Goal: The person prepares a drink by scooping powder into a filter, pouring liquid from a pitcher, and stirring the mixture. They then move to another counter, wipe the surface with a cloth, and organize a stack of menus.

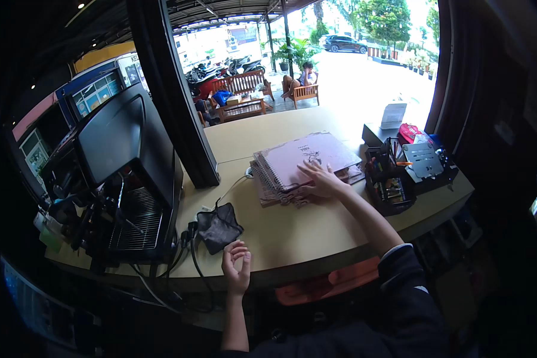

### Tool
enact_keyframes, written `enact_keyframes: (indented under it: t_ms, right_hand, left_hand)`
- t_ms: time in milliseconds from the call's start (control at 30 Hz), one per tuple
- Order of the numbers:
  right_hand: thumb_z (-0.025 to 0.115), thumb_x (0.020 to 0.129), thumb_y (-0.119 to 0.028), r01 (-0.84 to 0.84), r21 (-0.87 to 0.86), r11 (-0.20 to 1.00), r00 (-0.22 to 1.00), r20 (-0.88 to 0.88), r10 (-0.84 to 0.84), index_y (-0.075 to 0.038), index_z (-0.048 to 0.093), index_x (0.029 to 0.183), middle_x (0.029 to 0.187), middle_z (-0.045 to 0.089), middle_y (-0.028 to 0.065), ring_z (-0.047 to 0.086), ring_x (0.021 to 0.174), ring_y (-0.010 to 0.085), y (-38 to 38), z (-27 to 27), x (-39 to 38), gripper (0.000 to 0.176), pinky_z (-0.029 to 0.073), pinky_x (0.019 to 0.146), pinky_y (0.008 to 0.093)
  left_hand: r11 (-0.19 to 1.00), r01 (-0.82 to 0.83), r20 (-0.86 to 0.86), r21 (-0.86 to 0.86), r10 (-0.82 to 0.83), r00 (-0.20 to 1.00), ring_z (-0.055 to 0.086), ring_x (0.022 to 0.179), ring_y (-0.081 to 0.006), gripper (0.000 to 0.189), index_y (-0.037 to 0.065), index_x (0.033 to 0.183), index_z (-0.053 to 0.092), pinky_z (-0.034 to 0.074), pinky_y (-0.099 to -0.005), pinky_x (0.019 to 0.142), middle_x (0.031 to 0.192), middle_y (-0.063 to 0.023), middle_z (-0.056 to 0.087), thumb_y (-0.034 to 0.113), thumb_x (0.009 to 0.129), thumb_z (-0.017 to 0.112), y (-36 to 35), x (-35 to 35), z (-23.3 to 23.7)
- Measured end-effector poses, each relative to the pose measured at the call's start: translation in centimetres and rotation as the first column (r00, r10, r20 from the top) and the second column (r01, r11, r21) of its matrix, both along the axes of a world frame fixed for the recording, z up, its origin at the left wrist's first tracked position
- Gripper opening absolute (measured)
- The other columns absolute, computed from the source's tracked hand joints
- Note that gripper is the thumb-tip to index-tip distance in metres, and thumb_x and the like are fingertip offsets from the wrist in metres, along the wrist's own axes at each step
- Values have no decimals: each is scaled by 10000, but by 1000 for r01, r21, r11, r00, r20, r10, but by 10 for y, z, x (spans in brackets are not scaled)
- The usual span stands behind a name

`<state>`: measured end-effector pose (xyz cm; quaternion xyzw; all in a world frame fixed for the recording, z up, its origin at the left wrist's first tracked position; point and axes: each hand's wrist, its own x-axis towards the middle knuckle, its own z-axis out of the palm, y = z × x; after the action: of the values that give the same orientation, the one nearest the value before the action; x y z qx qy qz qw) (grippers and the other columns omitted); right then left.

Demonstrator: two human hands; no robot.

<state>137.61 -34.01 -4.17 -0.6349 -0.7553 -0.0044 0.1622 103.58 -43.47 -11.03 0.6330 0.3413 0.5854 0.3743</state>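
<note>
A stack of pink spiral-bound books (307, 149) lies on the pale counter, its wire binding facing left. The top cover carries a dark drawing and small print. My right hand (319, 180) rests across the near part of the stack, fingers spread over the cover and down toward its near edge. Lower and to the left, my left hand (237, 267) hovers by the counter's front edge, palm up with loosely curled fingers and nothing in it. Just beyond those fingers is a crumpled dark cloth or pouch (219, 228), apart from the stack.
Left stands a black espresso machine (119, 149), cables trailing beside it. A dark window post (173, 89) rises behind the counter (238, 143). Right of the books sit a black organizer (391, 188) with pens and a metal stand (425, 160). Outside, a person sits on a chair (305, 92).
</note>
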Motion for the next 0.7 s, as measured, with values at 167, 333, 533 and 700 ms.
enact_keyframes:
  t_ms: [167,333,533,700]
  right_hand:
    - [589,788,-230,-65,367,928,997,-6,72,-141,496,1258,1298,494,68,439,1217,286,-4,-36,7,487,341,993,484]
    - [570,774,-129,-189,480,856,980,41,194,-130,532,1206,1221,546,51,499,1126,253,-13,-24,18,433,358,971,430]
    - [564,762,-114,-415,533,737,907,184,378,-48,527,1160,1162,559,73,513,1073,239,-30,36,15,405,401,929,364]
    - [569,733,-167,-723,489,489,691,497,525,-47,543,1077,1056,580,71,557,968,194,-87,90,-28,365,480,819,317]
  left_hand:
    - [1000,25,-12,2,-25,1000,578,905,-146,319,-3,1135,487,462,-265,799,1047,-95,565,86,845,586,-4,53,8]
    - [1000,-12,-13,-24,12,1000,558,914,-125,327,-3,1155,468,452,-251,808,1051,-87,547,80,856,572,-7,70,8]
    - [968,-210,-107,140,225,968,545,975,-170,370,-2,1165,470,439,-298,844,1099,-99,536,105,836,600,-9,63,37]
    - [761,-422,-41,493,505,862,515,1083,-256,607,11,1187,464,303,-385,1018,1136,-126,535,240,704,753,-14,79,101]
